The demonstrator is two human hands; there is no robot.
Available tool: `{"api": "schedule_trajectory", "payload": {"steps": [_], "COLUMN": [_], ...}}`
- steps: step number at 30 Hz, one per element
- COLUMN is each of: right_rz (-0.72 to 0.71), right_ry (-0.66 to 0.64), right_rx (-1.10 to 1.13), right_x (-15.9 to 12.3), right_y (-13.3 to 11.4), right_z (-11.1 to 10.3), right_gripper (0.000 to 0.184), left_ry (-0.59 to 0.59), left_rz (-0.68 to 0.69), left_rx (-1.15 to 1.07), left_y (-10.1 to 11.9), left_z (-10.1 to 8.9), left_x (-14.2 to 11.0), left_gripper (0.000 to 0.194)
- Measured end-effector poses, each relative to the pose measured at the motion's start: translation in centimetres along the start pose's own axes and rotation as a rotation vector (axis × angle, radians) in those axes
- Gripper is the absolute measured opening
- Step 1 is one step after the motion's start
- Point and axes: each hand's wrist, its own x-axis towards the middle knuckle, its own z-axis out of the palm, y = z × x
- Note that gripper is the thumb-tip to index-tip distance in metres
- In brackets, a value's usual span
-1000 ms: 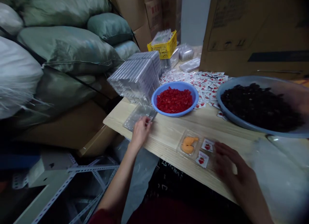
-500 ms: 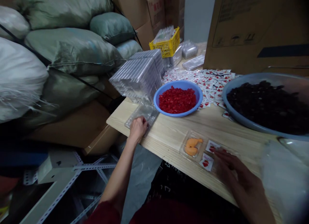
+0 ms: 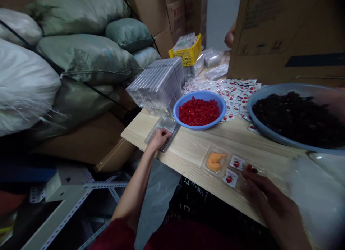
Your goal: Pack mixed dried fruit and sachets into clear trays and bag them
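Observation:
My left hand [image 3: 159,138] rests on a clear plastic tray [image 3: 152,135] near the table's left corner, its fingertips pinched together at the tray's right side. On the right, my right hand [image 3: 275,203] reaches over a filled clear blister tray [image 3: 204,166], fingers loosely stretched and slightly apart. Two curved orange pieces [image 3: 215,161] lie in its left compartment. Beside them are two small white packets with red prints [image 3: 230,177]. Just past my right fingertips sit a red and a dark piece [image 3: 251,168]; my hand hides part of this tray.
A blue basin of red pieces [image 3: 199,112] and a larger basin of dark pieces [image 3: 299,117] stand behind. Many small packets [image 3: 239,90] are spread between them. Stacked clear trays [image 3: 156,86], a yellow crate [image 3: 188,55], a cardboard box [image 3: 269,37] and another person's hand [image 3: 230,37] are farther back.
My left hand has shifted slightly on the clear tray. My right fingers have drawn back a little, showing the red and dark pieces. Another person's hand has appeared beside the cardboard box.

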Motion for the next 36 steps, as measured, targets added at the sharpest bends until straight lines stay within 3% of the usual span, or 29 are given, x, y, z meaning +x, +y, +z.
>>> {"api": "schedule_trajectory", "payload": {"steps": [5, 13, 19, 24, 28, 30, 33, 36], "right_rz": [0.023, 0.038, 0.023, -0.018, -0.01, 0.048, 0.204, 0.304], "right_ry": [-0.012, 0.001, -0.006, 0.0, -0.031, -0.121, -0.273, -0.214], "right_rx": [-0.013, -0.01, 0.006, 0.048, 0.134, 0.293, 0.731, 1.029], "right_x": [0.2, 0.1, -0.4, -0.6, -0.8, -1.3, -1.9, -1.7], "right_y": [0.3, 0.7, 0.7, 0.8, -0.3, -1.7, -3.9, -4.7], "right_z": [0.2, -0.3, -0.4, 0.5, 2.6, 4.3, 6.5, 6.6], "right_gripper": [0.042, 0.043, 0.042, 0.04, 0.037, 0.038, 0.049, 0.051], "left_ry": [0.002, 0.08, 0.192, 0.394, 0.518, 0.48, 0.234, -0.034], "left_rz": [-0.022, 0.014, 0.07, 0.159, 0.272, 0.364, 0.427, 0.329], "left_rx": [0.016, 0.216, 0.266, 0.015, -0.329, -0.592, -0.938, -1.124], "left_y": [0.0, 2.7, 3.2, 3.0, 6.0, 8.6, 12.1, 13.9], "left_z": [0.1, 0.2, -1.4, -4.6, -5.8, -4.7, -0.8, 3.3], "left_x": [0.1, -0.3, -2.9, -5.8, -9.3, -12.1, -16.9, -20.2], "left_gripper": [0.025, 0.011, 0.008, 0.01, 0.014, 0.012, 0.01, 0.011]}}
